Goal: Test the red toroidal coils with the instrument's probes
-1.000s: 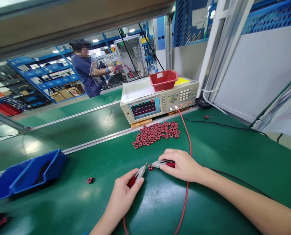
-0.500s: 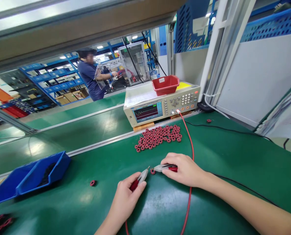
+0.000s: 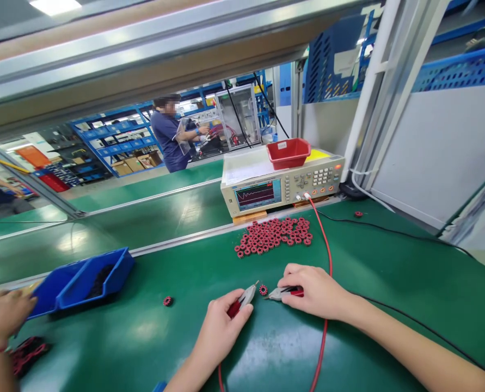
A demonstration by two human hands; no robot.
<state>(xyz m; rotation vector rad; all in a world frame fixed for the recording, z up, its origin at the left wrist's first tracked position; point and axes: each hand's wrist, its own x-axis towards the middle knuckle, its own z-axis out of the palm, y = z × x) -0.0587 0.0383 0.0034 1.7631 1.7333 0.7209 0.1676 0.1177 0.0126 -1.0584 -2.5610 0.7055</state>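
My left hand (image 3: 223,321) is closed on a red-handled clip (image 3: 246,298) with a pointed tip. My right hand (image 3: 313,288) pinches a second red-handled clip (image 3: 281,293), its tip pointing left. Between the two tips lies a small red and black ring coil (image 3: 263,290) on the green table; neither clip clearly grips it. Behind it spreads a heap of similar coils (image 3: 272,235). Beyond the heap, a tester (image 3: 287,182) shows a wavy trace and a red mark on its screen.
Another person's hand (image 3: 5,313) is at the left, beside blue bins (image 3: 95,280). One loose coil (image 3: 167,301) lies near them, another (image 3: 358,214) at the right. A red cable (image 3: 327,239) runs under my right arm. A red tray (image 3: 289,153) tops the tester.
The view has shifted. The clip tips have come away from the coil, more so on the right. The screen mark went from green to red. Another person's hand has appeared at the left.
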